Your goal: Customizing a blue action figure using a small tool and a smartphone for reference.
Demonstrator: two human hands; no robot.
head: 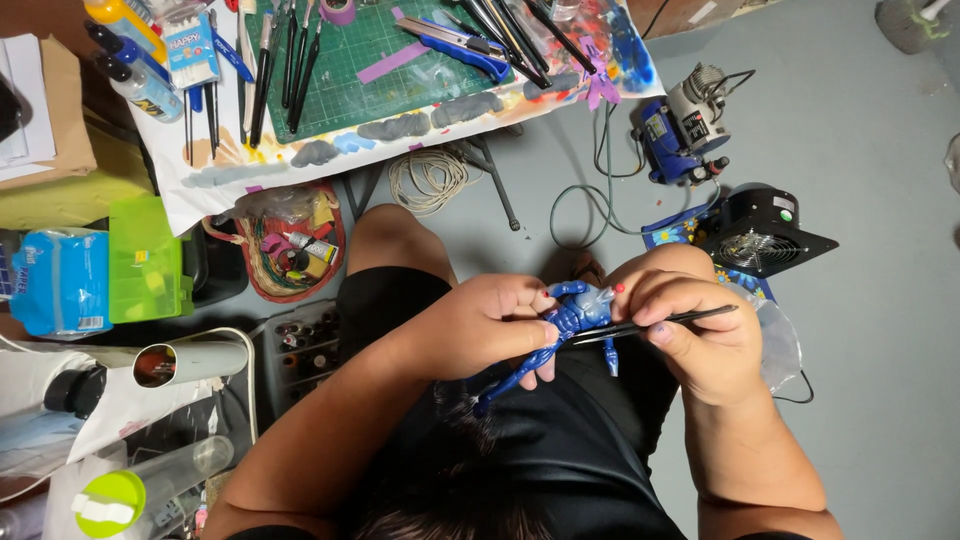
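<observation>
You have one head-worn camera looking steeply down, close over your left hand [490, 325] and right hand [695, 335] at your lap, with the grey floor [870, 200] and paint-smeared white table edge [400, 130] beyond.

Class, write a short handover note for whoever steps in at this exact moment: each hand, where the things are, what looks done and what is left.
Left hand: gripping the small blue plastic jointed figure over the lap, its legs trailing down-left.
Right hand: holding a thin black brush level, tip at the figure's torso.
Done: figure already blue, with a pale patch near its upper end.
Left: cannot tell how much work on the torso remains.
Nearby: green cutting mat with more brushes on the table ahead; black fan on the floor.
</observation>
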